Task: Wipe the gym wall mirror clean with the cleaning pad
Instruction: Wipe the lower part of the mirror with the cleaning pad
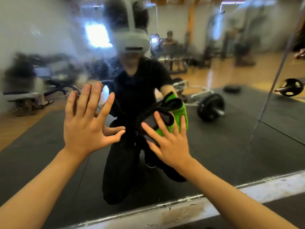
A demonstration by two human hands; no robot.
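The mirror (214,138) is glossy glass, streaked and hazy in its upper left part; the cleaning pad (178,111) is soft green cloth edged in black; the wall base (181,212) is scuffed white paint.

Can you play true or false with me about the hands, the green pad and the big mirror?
1. The right hand presses the green cleaning pad on the mirror with spread fingers. True.
2. The left hand holds a spray bottle. False: it holds nothing, its fingers spread flat toward the glass.
3. The upper left of the mirror looks smeary and wet. True.
4. The pad is red. False: it is green and grey with black edging.
5. A barbell shows in the reflection. True.
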